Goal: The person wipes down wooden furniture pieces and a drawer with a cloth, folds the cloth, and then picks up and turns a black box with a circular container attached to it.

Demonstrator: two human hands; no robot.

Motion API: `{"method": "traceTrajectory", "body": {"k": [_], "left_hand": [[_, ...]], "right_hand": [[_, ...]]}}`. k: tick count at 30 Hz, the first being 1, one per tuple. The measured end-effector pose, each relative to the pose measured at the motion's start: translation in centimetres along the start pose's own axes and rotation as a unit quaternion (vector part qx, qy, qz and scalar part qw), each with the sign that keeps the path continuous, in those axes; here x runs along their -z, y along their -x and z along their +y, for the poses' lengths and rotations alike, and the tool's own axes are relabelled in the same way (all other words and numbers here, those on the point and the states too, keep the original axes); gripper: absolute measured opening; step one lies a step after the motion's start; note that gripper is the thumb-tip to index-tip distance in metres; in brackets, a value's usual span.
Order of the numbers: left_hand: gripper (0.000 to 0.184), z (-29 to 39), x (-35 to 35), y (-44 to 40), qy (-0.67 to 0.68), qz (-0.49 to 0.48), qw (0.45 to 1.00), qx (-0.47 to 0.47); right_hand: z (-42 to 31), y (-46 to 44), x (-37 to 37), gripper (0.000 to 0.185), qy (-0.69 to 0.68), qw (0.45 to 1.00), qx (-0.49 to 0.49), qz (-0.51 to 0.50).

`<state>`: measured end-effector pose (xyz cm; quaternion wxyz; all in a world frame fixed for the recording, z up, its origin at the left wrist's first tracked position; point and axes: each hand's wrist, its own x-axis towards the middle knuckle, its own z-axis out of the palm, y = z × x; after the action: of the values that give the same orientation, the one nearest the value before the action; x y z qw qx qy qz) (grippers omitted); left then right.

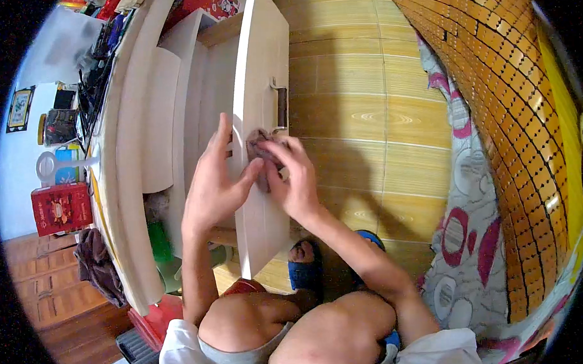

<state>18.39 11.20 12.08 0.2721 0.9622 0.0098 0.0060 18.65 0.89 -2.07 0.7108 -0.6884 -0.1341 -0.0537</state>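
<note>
Crumpled thin dark brown cloth (257, 139) is between my two hands, right by the pulled-out drawer's white front (258, 231). Far to the left I see a red box with a gold picture (61, 206), well apart from my hands. Next comes my left hand (211, 185), over the open part of the drawer. It is spread, with the pointer finger aimed away from me and the thumb out to the right. That thumb looks like it touches the cloth's left side.

So the cloth lies to the right of my left palm. It is a soft bunch, and its long way runs from far to near, about the same way as the drawer front. My right hand (298, 185) comes in from the cloth's right side and is nearer to it. The thumb and fingers look bent in to pinch it. A dark brown bar handle (282, 107) sits just past them, with yellow floor tiles (353, 119) on the right.
</note>
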Motion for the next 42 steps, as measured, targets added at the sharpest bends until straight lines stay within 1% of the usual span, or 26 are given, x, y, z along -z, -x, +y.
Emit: {"method": "traceTrajectory", "body": {"k": [1, 3, 4, 6, 7, 8, 9, 10, 11, 12, 13, 14, 15, 17, 19, 21, 23, 26, 30, 33, 35, 36, 37, 39, 40, 42], "left_hand": [[0.071, -0.3, -0.1, -0.4, -0.001, 0.000, 1.000, 0.002], [0.063, -1.2, -0.7, -1.2, -0.078, 0.030, 0.996, -0.037], [0.063, -1.8, -1.1, -1.6, -0.077, 0.027, 0.996, -0.036], [0.064, -2.5, -1.7, -2.1, -0.040, 0.076, 0.995, 0.042], [0.064, -2.5, -1.6, -2.4, -0.041, 0.074, 0.995, 0.042], [0.061, -2.3, -1.4, -2.6, -0.041, 0.082, 0.993, 0.071], [0.057, -2.2, -1.3, -2.9, -0.041, 0.090, 0.990, 0.101], [0.050, -3.1, -1.4, -3.2, -0.036, 0.120, 0.990, 0.070], [0.050, -3.5, -1.4, -3.2, -0.039, 0.120, 0.989, 0.072], [0.047, -2.8, -1.3, -3.4, -0.080, 0.129, 0.984, 0.094], [0.043, -2.4, -1.2, -3.4, -0.121, 0.136, 0.976, 0.118], [0.043, -2.4, -1.1, -3.5, -0.123, 0.133, 0.976, 0.122], [0.041, -2.5, -1.1, -3.8, -0.136, 0.145, 0.973, 0.116], [0.038, -3.1, -1.1, -3.7, -0.153, 0.155, 0.969, 0.114], [0.037, -3.9, -1.3, -3.7, -0.073, 0.168, 0.978, 0.097], [0.036, -4.5, -1.3, -3.6, -0.078, 0.181, 0.977, 0.077], [0.035, -5.4, -1.3, -3.7, -0.081, 0.197, 0.976, 0.050], [0.035, -6.0, -1.5, -3.5, -0.089, 0.212, 0.973, 0.035], [0.035, -5.9, -1.2, -3.3, -0.109, 0.215, 0.969, 0.055], [0.035, -6.6, -1.4, -3.1, -0.121, 0.220, 0.966, 0.062], [0.035, -6.4, -1.3, -3.3, -0.119, 0.235, 0.963, 0.060], [0.036, -5.8, -1.2, -3.4, -0.111, 0.216, 0.967, 0.079], [0.037, -5.2, -1.2, -3.5, -0.102, 0.196, 0.970, 0.097], [0.035, -4.9, -1.3, -3.5, -0.114, 0.195, 0.969, 0.101], [0.035, -5.6, -1.4, -3.6, -0.103, 0.215, 0.968, 0.083], [0.034, -6.6, -1.4, -3.5, -0.093, 0.233, 0.966, 0.064]], "right_hand": [[-1.1, 0.1, 0.2, 0.047, -0.002, 1.000, -0.001, -0.001], [-3.3, 0.8, 0.6, 0.051, -0.025, 0.999, 0.040, -0.015], [-3.2, 1.0, 0.0, 0.046, 0.043, 0.996, 0.073, 0.021], [-1.6, 0.3, -0.4, 0.048, 0.035, 0.996, 0.081, 0.000], [-1.0, -0.5, -0.5, 0.049, 0.027, 0.995, 0.093, -0.022], [-0.5, -1.2, -0.8, 0.049, 0.017, 0.998, 0.059, -0.016], [0.2, -2.3, -1.2, 0.049, 0.014, 0.998, 0.057, -0.016], [1.0, -3.6, -1.7, 0.044, -0.016, 0.998, 0.052, -0.011], [1.8, -5.0, -2.3, 0.040, -0.046, 0.998, 0.047, -0.006], [2.2, -6.5, -2.8, 0.040, -0.049, 0.998, 0.045, -0.007], [2.2, -7.9, -3.4, 0.035, -0.023, 0.998, 0.055, 0.038], [2.4, -9.2, -3.7, 0.031, 0.005, 0.994, 0.065, 0.083], [2.8, -10.7, -3.7, 0.031, 0.003, 0.995, 0.062, 0.081], [3.6, -12.7, -3.9, 0.028, 0.073, 0.985, 0.104, 0.119], [4.0, -12.7, -4.3, 0.029, 0.036, 0.989, 0.085, 0.114], [4.2, -11.4, -4.6, 0.030, 0.000, 0.992, 0.067, 0.107], [3.6, -7.8, -4.3, 0.032, 0.028, 0.996, 0.071, 0.046], [1.3, -3.5, -3.9, 0.037, 0.029, 0.994, 0.089, 0.057], [3.1, -5.9, -5.0, 0.033, 0.057, 0.989, 0.120, 0.060], [3.6, -10.8, -5.6, 0.029, 0.086, 0.988, 0.088, 0.092], [4.1, -13.0, -5.8, 0.025, 0.043, 0.990, 0.075, 0.116], [4.2, -13.1, -5.8, 0.023, 0.005, 0.991, 0.068, 0.112], [4.2, -12.7, -5.9, 0.023, 0.004, 0.992, 0.068, 0.110], [4.0, -10.6, -6.0, 0.024, 0.053, 0.984, 0.118, 0.122], [4.0, -8.6, -6.2, 0.028, 0.030, 0.991, 0.094, 0.093], [2.8, -4.5, -6.0, 0.033, 0.034, 0.993, 0.091, 0.072]]}}
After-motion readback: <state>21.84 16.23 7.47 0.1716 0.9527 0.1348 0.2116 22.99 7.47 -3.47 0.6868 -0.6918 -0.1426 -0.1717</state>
